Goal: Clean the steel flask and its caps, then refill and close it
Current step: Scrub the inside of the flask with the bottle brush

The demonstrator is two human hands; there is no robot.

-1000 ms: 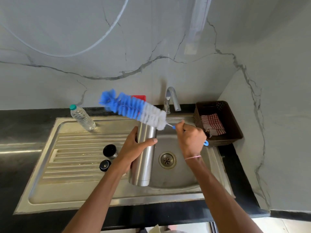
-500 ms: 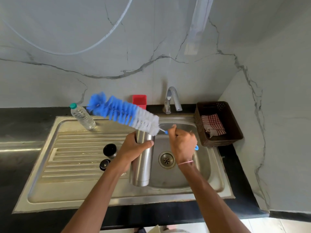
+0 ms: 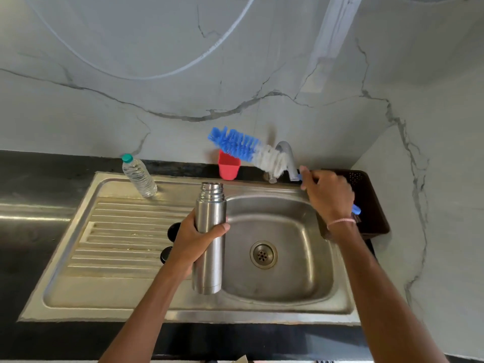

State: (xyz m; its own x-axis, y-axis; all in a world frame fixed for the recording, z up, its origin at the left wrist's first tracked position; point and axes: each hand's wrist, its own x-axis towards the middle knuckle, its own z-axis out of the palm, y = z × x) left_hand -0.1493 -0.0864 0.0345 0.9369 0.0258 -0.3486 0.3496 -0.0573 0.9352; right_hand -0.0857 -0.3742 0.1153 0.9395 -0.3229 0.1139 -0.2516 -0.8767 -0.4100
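My left hand (image 3: 195, 238) grips the open steel flask (image 3: 209, 247) round its middle, holding it upright at the left edge of the sink basin (image 3: 301, 279). My right hand (image 3: 328, 196) holds the blue handle of a bottle brush (image 3: 248, 151), whose blue and white bristles point up and left in front of the tap (image 3: 286, 158), well clear of the flask's mouth. Two black caps (image 3: 173, 230) (image 3: 165, 254) lie on the drainboard, partly hidden behind my left hand.
A clear plastic water bottle (image 3: 138, 176) with a green cap stands at the back of the drainboard (image 3: 117, 231). A red cup (image 3: 229, 166) sits behind the sink. A dark basket (image 3: 372, 205) stands at the right on the black counter (image 3: 31, 231).
My right hand has swung the brush from over the flask's mouth to the right and back, up to the tap. The flask's threaded mouth now shows. My left hand still holds the flask.
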